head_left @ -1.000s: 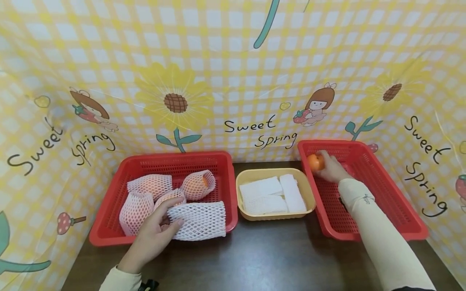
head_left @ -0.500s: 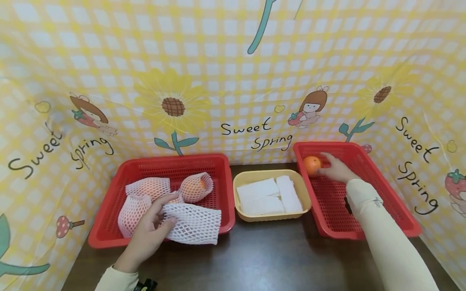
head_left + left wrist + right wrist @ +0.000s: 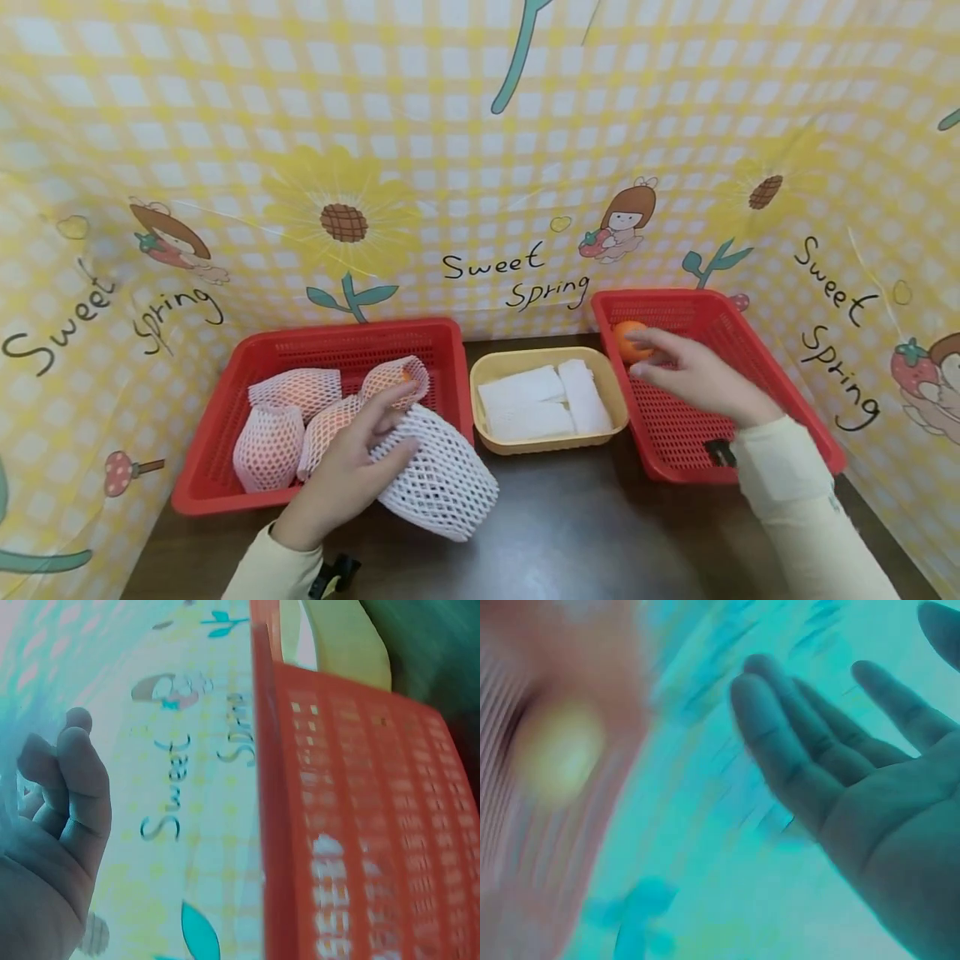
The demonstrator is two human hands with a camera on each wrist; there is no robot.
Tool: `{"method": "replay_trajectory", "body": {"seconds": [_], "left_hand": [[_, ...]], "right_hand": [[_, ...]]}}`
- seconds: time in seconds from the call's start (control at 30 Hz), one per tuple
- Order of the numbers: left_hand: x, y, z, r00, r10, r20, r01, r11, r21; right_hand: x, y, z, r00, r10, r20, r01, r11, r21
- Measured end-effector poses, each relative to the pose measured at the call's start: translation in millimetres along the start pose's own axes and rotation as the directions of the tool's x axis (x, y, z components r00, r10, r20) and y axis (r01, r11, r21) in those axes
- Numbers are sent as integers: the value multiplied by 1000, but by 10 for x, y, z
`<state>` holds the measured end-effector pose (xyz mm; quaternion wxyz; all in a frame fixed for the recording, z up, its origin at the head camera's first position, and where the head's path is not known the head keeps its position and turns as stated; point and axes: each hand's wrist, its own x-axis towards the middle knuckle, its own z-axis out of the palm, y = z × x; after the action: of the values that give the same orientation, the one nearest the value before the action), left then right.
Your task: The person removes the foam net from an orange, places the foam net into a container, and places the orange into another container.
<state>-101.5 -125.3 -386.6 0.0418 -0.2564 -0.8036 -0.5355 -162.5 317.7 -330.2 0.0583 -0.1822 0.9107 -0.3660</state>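
Note:
Between the thumb and fingers of my left hand point(image 3: 341, 475) is a white foam net sleeve point(image 3: 442, 479), held over the front of the left red basket point(image 3: 202, 492). Whether anything is inside the sleeve I cannot tell. Close behind that hand lie several netted fruits point(image 3: 268, 448), an orange patch showing through one of them. My right hand point(image 3: 701, 379) is over the right red basket point(image 3: 783, 392), its fingers extended and holding nothing. An orange point(image 3: 627, 340) sits by that basket's left wall, partly behind my right fingers; the right wrist view shows the hand point(image 3: 870, 780) apart from it.
A yellow basket point(image 3: 551, 447) stands between the red ones, with several folded white foam nets point(image 3: 521, 402) inside. All stand on a dark table point(image 3: 570, 533). Checked cloth point(image 3: 480, 167) walls enclose the back and sides.
My right hand has let go of the orange and drawn back from it, leaving it in the right basket. My left hand has moved right and turned the net sleeve, whose free end points toward the front.

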Motion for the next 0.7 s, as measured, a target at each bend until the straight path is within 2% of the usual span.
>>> {"method": "replay_trajectory", "body": {"seconds": [0.07,0.17,0.3,0.4,0.47,0.57,0.63,0.7], "left_hand": [[48,40,79,999,-18,34,17,999,29],[120,104,209,995,-29,98,26,999,28],[212,168,390,985,-6,170,3,1000,20],[273,192,520,974,8,228,-14,1000,22],[306,197,588,968,17,252,-29,999,43],[334,192,652,967,30,251,-46,997,58],[341,183,679,978,24,208,-32,999,32],[345,172,705,992,-4,127,9,999,-46]], "right_hand": [[-127,-207,162,994,-112,15,110,988,106],[-286,-452,442,952,-298,64,276,932,236],[-384,-648,812,889,-428,161,351,864,360],[-384,-681,1064,863,-452,225,333,845,418],[-362,-658,1201,862,-453,225,338,847,411],[-334,-604,1327,892,-415,179,323,862,390],[-319,-563,1365,909,-401,112,330,858,392],[-304,-531,1380,921,-390,27,346,846,406]]}}
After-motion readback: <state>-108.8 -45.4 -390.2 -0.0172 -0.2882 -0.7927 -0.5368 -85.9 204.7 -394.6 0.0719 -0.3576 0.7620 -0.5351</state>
